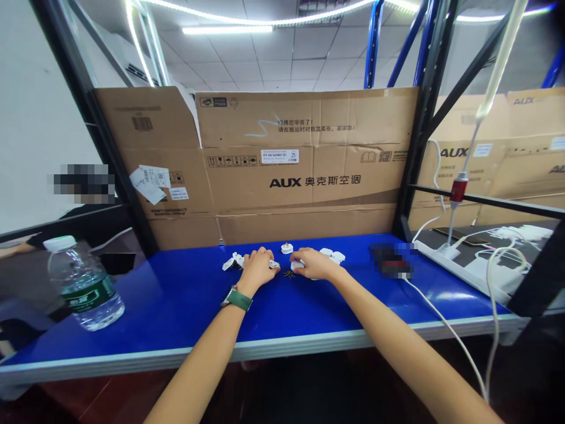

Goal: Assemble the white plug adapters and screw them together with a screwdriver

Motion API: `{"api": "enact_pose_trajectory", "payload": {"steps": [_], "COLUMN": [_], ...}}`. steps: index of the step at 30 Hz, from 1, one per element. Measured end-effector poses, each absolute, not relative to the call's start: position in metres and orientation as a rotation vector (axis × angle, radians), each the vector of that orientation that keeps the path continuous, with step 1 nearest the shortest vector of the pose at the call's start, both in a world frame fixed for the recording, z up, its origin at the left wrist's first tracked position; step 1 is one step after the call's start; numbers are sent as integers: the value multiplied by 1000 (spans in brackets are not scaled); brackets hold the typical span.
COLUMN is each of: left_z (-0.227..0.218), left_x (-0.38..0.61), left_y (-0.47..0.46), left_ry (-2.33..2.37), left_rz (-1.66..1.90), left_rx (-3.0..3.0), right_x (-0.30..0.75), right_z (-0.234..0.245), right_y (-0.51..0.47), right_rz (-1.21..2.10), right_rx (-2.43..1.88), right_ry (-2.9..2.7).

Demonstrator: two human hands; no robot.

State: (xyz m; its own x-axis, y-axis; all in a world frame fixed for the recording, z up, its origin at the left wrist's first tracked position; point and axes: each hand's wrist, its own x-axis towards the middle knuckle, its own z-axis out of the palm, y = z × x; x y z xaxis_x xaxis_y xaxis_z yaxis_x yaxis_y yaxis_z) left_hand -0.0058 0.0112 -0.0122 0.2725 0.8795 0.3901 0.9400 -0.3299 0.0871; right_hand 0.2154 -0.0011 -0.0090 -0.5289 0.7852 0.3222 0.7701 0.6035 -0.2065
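Observation:
Over the blue tabletop (185, 318), my left hand (257, 268) is closed, with a small white plastic piece (274, 265) at its fingertips. My right hand (315, 263) bends its fingers around another white plastic piece (297, 265), a short way to the right. Between the hands lies a little heap of small dark and brass-coloured bits, perhaps screws (289, 274). Just behind them stands a white plug-like part (286, 248) with metal on top. Several white plastic parts (229, 262) lie left of my left hand. More white parts (334, 255) are beyond my right hand, partly hidden by it.
A water bottle (86, 288) stands at the left. On the right are a blurred dark device (392, 261) with a white cable (445, 324) and a power strip (459, 271). A cardboard panel (309, 215) closes the back. Someone (88, 206) sits beyond the left frame post.

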Motion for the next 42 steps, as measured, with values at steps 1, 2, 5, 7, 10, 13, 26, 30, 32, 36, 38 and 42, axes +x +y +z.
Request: {"api": "enact_pose_trajectory", "payload": {"steps": [1, 2, 5, 7, 10, 13, 26, 30, 32, 36, 38, 42], "left_z": [-13, -13, -14, -14, -14, -14, -13, -11, -10, -8, -8, -7], "left_x": [-6, -7, -9, -10, -11, -13, -11, -8, -7, -5, -5, -6], "left_y": [12, 12, 14, 14, 13, 10, 10, 13, 14, 14, 15, 16], "left_ry": [-1730, -1749, -1801, -1816, -1835, -1888, -1861, -1715, -1628, -1483, -1425, -1368], "left_rz": [-553, -545, -527, -519, -509, -492, -550, -728, -797, -894, -942, -1029], "left_rx": [-2356, -2338, -2285, -2253, -2188, -2110, -2124, -2242, -2294, -2354, -2373, -2394], "right_x": [216, 217, 219, 220, 221, 223, 210, 201, 194, 176, 166, 153], "right_z": [-10, -10, -12, -13, -13, -13, -7, -4, 1, 11, 14, 13], "right_y": [-1, -1, 0, 0, 1, 3, -2, 3, 10, 32, 44, 66], "right_rz": [47, 40, 4, -37, -101, -122, -244, -394, -419, -465, -411, -187], "right_rx": [-1247, -1248, -1279, -1327, -1420, -1521, -1509, -1550, -1585, -1624, -1709, -1904], "right_ry": [-2475, -2495, -2530, -2547, -2547, -2512, -2248, -2279, -2280, -2233, -2174, -2093]}}
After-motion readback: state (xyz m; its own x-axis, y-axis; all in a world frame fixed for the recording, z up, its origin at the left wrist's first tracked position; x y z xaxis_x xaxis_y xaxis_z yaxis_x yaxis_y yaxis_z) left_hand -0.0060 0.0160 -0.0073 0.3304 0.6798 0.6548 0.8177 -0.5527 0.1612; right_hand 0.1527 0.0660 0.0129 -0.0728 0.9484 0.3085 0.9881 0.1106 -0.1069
